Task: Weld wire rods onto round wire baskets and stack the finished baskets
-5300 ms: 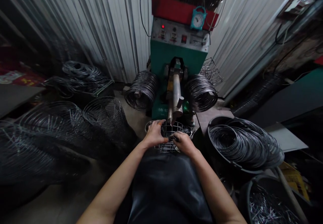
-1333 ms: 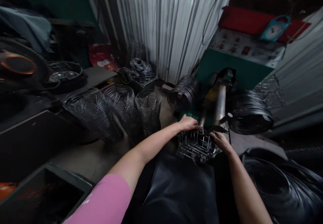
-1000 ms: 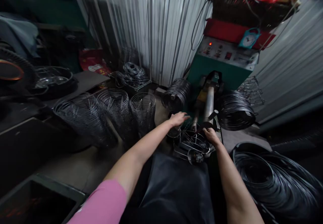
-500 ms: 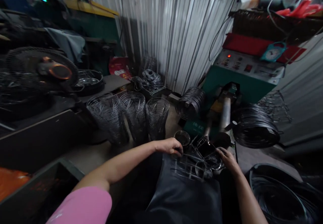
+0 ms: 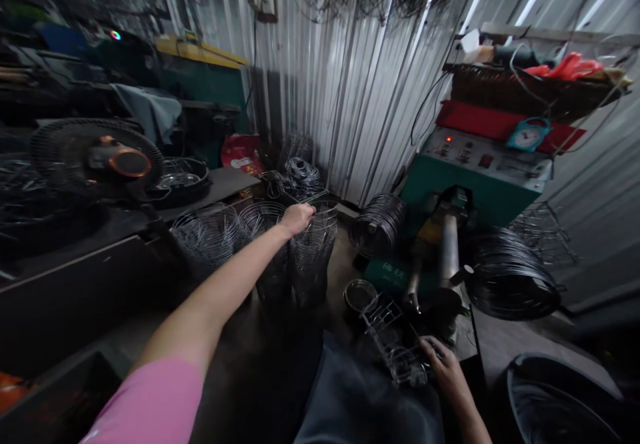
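Well apart from my right hand (image 5: pixel 444 361), curled beside the wire frame (image 5: pixel 379 341), my left hand (image 5: pixel 298 218) has its fingers together at the upright wire stack (image 5: pixel 311 264) near the floor's (image 5: pixel 343 256) wall edge, clamped or not I cannot tell.

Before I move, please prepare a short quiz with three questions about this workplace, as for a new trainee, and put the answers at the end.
1. Which is at the tall stack of round grey wire frames nearest the green metal machine?
a) the right hand
b) the left hand
c) neither hand

2. True or false: the turquoise clock is higher than the two dark wire coils.

3. Fill in: the small lit lamp on the machine's panel is ____ in colour.

Key: 1 b; 2 true; 3 red.
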Action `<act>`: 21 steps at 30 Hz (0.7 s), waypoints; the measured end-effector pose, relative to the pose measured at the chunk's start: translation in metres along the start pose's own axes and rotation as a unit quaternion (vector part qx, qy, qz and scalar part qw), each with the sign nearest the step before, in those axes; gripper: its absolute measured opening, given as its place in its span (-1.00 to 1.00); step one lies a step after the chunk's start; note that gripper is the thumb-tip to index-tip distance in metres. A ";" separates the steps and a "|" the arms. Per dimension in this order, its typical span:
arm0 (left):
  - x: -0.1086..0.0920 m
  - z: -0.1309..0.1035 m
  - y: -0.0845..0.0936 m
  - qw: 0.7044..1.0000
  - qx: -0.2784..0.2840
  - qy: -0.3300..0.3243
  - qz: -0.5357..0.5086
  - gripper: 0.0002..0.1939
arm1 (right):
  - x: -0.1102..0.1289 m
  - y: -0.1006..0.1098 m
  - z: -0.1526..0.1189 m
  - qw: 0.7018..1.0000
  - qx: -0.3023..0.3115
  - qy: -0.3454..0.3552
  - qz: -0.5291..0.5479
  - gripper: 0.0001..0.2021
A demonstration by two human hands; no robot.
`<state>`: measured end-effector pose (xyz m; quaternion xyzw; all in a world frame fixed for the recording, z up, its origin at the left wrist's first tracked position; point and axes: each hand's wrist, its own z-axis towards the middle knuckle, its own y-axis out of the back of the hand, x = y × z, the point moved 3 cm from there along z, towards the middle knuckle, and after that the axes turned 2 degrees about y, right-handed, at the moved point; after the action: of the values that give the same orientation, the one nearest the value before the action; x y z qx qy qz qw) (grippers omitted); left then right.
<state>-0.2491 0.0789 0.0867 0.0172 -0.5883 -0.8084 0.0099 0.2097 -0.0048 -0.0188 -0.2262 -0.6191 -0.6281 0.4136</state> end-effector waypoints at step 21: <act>-0.008 -0.006 -0.096 0.989 0.142 -0.051 -0.009 -0.81 | 0.024 -0.028 -0.017 0.999 0.031 0.037 -0.009 -0.50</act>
<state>-0.2400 0.1026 -0.0061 -0.0172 -0.6967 -0.7165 -0.0299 0.1773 -0.0296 -0.0183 -0.1839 -0.6249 -0.6200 0.4373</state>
